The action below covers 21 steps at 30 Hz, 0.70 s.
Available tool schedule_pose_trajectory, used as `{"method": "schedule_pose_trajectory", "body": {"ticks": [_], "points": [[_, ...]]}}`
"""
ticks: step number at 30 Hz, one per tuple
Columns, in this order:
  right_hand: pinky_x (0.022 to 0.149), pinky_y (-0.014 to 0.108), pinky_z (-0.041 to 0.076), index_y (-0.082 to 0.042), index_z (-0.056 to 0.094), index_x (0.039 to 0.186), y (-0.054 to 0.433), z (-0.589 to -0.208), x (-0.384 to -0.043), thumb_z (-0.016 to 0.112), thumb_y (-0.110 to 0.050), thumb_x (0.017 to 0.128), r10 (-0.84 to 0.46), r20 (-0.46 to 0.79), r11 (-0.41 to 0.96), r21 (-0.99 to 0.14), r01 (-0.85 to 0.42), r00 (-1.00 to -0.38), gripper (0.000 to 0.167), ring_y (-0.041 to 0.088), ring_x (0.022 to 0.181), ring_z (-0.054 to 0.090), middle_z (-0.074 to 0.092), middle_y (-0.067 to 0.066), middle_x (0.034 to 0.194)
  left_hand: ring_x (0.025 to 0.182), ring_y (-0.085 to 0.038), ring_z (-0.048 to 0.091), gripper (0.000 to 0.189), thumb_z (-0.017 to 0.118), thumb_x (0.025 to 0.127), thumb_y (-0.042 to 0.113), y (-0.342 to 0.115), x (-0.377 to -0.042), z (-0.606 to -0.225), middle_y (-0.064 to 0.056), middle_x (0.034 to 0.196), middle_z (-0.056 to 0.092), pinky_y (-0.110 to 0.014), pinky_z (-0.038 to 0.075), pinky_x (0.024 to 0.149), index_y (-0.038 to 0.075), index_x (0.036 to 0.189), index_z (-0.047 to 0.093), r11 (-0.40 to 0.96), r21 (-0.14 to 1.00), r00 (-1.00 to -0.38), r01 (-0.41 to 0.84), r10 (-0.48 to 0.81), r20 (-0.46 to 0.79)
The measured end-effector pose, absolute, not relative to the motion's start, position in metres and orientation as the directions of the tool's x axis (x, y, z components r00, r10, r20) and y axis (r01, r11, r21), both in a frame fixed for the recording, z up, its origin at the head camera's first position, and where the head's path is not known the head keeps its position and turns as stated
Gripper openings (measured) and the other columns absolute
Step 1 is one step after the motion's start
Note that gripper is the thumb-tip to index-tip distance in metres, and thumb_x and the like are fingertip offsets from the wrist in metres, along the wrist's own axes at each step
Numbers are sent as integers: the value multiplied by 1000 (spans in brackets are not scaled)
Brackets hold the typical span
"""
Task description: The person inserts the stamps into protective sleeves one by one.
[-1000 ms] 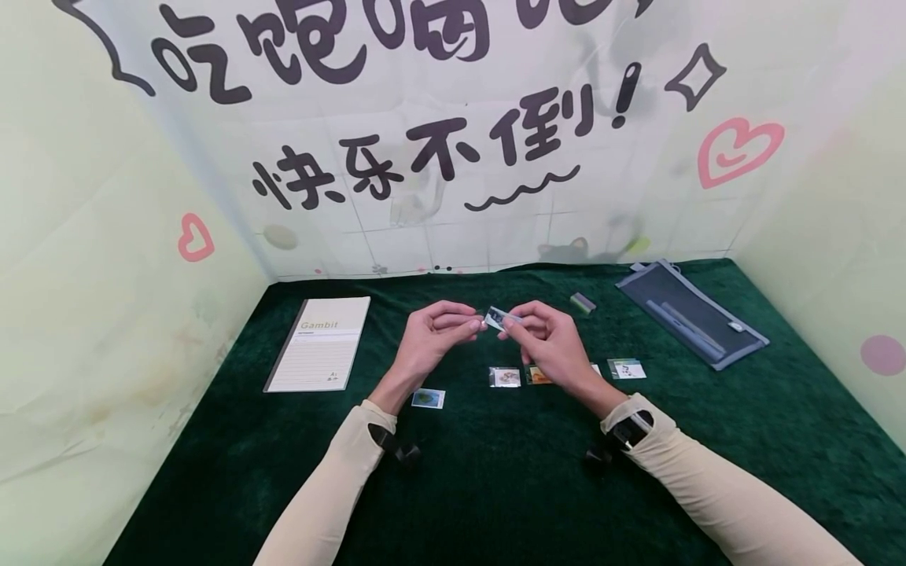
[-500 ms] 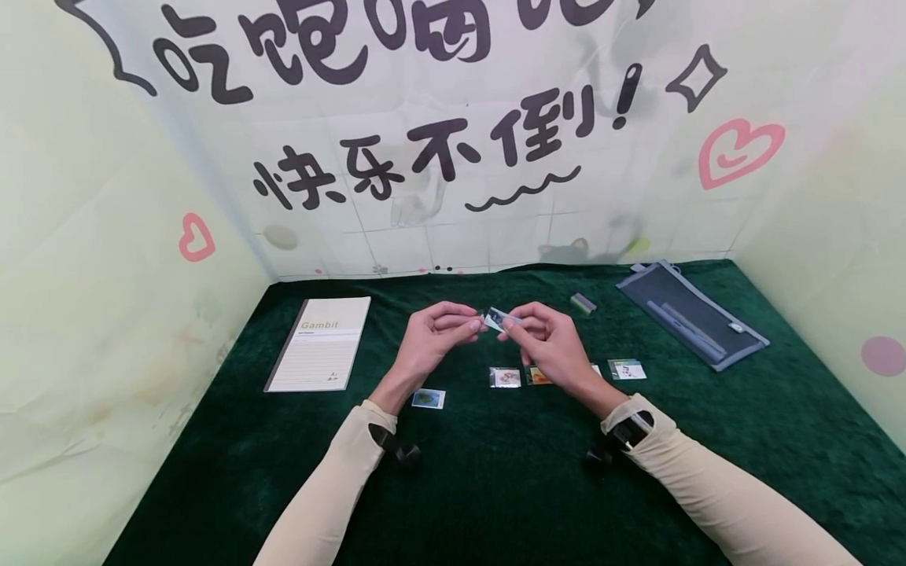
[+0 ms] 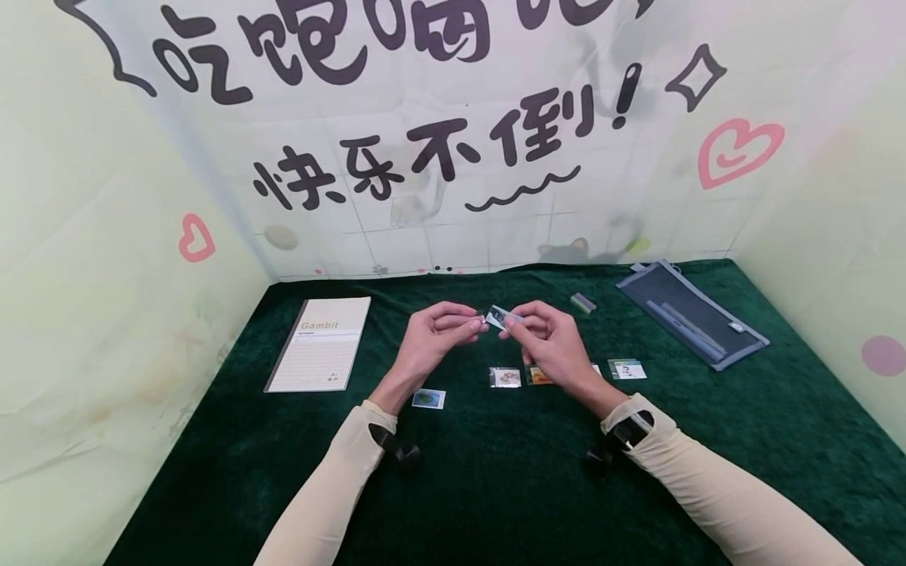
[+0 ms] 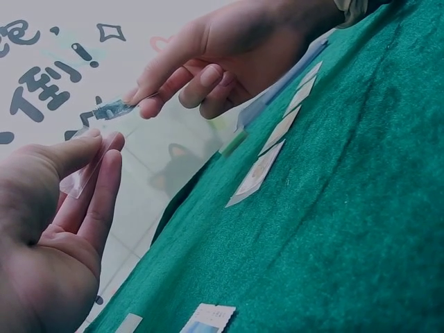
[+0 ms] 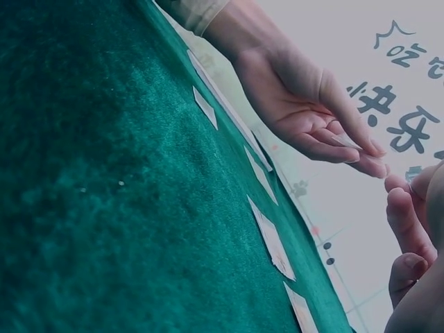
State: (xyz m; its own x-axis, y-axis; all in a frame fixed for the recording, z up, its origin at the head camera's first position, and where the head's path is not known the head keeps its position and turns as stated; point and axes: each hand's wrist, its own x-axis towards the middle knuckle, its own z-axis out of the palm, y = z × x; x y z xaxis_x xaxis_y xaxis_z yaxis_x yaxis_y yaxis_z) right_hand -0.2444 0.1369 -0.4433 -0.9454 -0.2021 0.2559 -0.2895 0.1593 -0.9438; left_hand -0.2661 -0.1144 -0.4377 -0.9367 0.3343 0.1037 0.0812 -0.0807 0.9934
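Observation:
My left hand (image 3: 440, 334) pinches a small clear plastic sleeve (image 4: 82, 179) between thumb and fingers. Opposite it, my right hand (image 3: 548, 336) pinches a small stamp (image 3: 500, 316) with a dark bluish picture by its edge. Both hands are raised over the cloth, fingertips close together. In the left wrist view the stamp's free end lies by the top of the sleeve; whether a corner is inside I cannot tell. A loose stamp (image 3: 429, 399) with a blue-green picture lies near my left wrist. Sleeved stamps (image 3: 505, 378) lie in a row, partly hidden by my right forearm.
A notebook (image 3: 318, 344) lies at the left on the dark green cloth (image 3: 495, 487). Toward the back right are a small purple-and-green block (image 3: 583, 303) and a blue-grey mesh zip pouch (image 3: 694, 314) with pens inside. Fabric walls surround the table's back and sides.
The stamp in my right hand has shifted slightly to the right, leaving a small gap from my left fingertips in the head view. Everything else stays in place.

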Motion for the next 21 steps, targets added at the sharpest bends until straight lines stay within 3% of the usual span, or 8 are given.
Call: {"method": "schedule_pose_trajectory", "body": {"ticks": [5,13,21], "points": [[56,30,56,-14,67,126,137,-443,-245,68,-39,108,-203,257,151,-945,-290,-945,31,26,59,62,82,7,103,116,-25,79,34,78,102,21,-115,-266,-439,-12,124,81,-38,65,102,7,132,69,-78,994,-936,75,337,97],[56,30,56,-14,67,125,137,-443,-245,68,-40,108,-227,256,146,-945,-293,-940,31,28,58,61,82,7,103,117,-26,79,45,77,102,19,-115,-267,-439,-13,124,81,-39,64,102,-3,137,63,-87,993,-933,81,344,106],[55,30,56,-14,67,125,137,-443,-244,68,-39,108,-227,261,144,-944,-297,-938,30,28,58,61,82,7,102,118,-27,79,40,78,101,20,-116,-267,-440,-12,124,81,-39,64,103,0,135,66,-95,992,-933,81,343,109]]}}
